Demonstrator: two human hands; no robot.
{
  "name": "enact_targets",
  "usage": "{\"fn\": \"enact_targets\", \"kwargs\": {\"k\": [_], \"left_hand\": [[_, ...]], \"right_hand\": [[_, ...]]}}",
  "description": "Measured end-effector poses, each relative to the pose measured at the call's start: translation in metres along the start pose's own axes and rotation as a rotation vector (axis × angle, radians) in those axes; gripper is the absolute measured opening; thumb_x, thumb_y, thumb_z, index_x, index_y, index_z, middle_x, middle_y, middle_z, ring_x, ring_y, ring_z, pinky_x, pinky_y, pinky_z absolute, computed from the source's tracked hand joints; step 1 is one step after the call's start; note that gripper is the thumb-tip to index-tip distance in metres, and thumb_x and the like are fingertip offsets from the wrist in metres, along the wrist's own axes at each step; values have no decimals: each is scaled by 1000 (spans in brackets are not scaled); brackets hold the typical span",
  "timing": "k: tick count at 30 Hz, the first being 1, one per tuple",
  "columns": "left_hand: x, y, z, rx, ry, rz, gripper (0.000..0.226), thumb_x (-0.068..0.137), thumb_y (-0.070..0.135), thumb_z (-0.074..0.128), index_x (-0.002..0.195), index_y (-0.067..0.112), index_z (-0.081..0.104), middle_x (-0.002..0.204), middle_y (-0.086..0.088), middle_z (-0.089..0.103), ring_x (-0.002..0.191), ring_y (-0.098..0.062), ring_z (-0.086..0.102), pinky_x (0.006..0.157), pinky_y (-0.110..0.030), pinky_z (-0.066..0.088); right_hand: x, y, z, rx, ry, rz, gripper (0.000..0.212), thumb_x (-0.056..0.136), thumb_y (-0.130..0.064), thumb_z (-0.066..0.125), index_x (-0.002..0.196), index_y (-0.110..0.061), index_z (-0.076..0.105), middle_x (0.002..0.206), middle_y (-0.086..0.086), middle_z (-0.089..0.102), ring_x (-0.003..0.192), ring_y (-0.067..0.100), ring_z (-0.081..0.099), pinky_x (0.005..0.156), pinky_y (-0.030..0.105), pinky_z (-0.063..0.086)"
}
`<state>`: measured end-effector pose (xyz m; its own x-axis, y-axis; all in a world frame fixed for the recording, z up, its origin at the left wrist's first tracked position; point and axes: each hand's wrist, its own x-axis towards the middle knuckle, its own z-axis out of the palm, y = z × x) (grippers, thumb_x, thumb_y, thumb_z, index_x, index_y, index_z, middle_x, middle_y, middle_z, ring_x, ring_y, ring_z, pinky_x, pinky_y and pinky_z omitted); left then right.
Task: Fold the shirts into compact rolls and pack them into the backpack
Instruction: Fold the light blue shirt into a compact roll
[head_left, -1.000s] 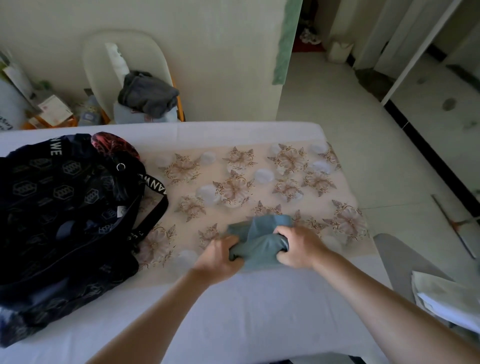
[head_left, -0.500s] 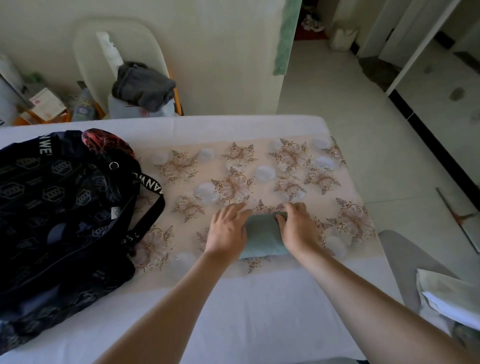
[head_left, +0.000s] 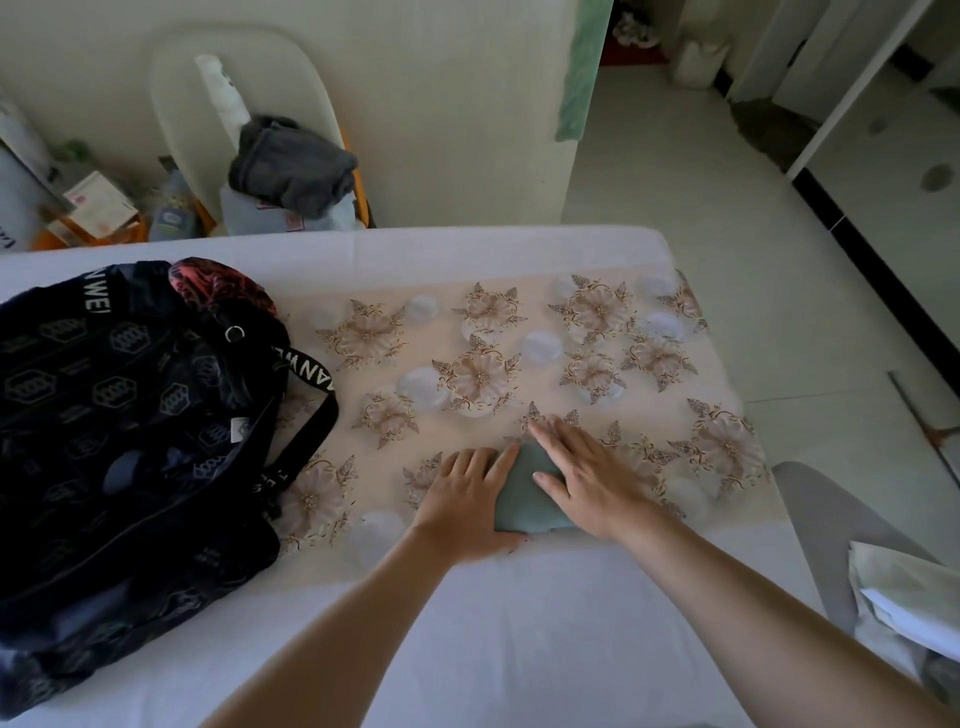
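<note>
A teal shirt (head_left: 522, 496), folded into a small compact bundle, lies on the flower-patterned cloth (head_left: 519, 364) near the table's front. My left hand (head_left: 467, 493) lies flat against its left side with fingers spread. My right hand (head_left: 587, 478) presses flat on its right side and top, fingers pointing away from me. Only a narrow wedge of the shirt shows between the two hands. The black backpack (head_left: 119, 426) with hexagon print lies on the left of the table, a red lining showing at its top opening (head_left: 218, 283).
The table has a white cover (head_left: 519, 623). Behind it a white chair (head_left: 249, 104) holds a dark grey garment (head_left: 291, 163). Boxes and bottles sit at the back left. A grey chair with white paper (head_left: 904, 597) stands at the right. Tiled floor lies to the right.
Both hands went from gripping and rolling the teal shirt to lying flat on it. The bundle has become smaller and is pressed down on the cloth.
</note>
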<state>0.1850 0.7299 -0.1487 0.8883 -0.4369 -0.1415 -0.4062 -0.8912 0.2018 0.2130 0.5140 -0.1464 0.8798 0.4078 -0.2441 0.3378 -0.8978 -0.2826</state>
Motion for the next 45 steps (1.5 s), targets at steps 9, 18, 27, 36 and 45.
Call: {"fn": "enact_targets", "kwargs": {"k": [9, 18, 27, 36, 45], "left_hand": [[-52, -66, -12, 44, -47, -203, 77, 93, 48, 52, 155, 36, 9, 163, -6, 7, 150, -31, 4, 121, -47, 6], [-135, -72, -24, -652, 244, -741, 63, 97, 30, 54, 152, 21, 27, 161, -10, 12, 146, -31, 17, 117, -41, 23], [-137, -91, -28, -772, 87, -801, 82, 92, 25, 62, 157, 24, 13, 159, -7, 27, 138, -25, 40, 108, -30, 37], [-95, -124, -61, -813, 3, -1048, 104, 75, 50, 79, 153, 11, 23, 146, -11, 46, 130, -26, 48, 98, -29, 43], [-99, -109, -94, -1119, 163, -999, 47, 60, 26, 80, 103, 24, 64, 96, -2, 71, 87, -20, 69, 80, -43, 60]], "right_hand": [[-29, -76, 14, 171, -30, 149, 68, 92, -65, 36, 145, -22, 33, 136, 6, 44, 118, 29, 52, 94, 41, 48], [-21, -175, 24, 222, -156, 26, 54, 89, -53, 61, 132, -22, 52, 139, 0, 45, 121, 25, 53, 97, 36, 46], [19, -218, 28, 419, -211, -20, 81, 93, -28, 60, 160, -23, 13, 167, -2, -5, 154, 20, 3, 123, 34, 15], [58, -198, 24, 402, -173, -154, 70, 91, -43, 65, 151, -23, 36, 156, -2, 31, 143, 20, 32, 117, 35, 28], [70, -178, -6, 688, -63, -124, 105, 71, -44, 85, 153, -30, 20, 153, -11, 25, 135, 6, 37, 111, 30, 35]]}}
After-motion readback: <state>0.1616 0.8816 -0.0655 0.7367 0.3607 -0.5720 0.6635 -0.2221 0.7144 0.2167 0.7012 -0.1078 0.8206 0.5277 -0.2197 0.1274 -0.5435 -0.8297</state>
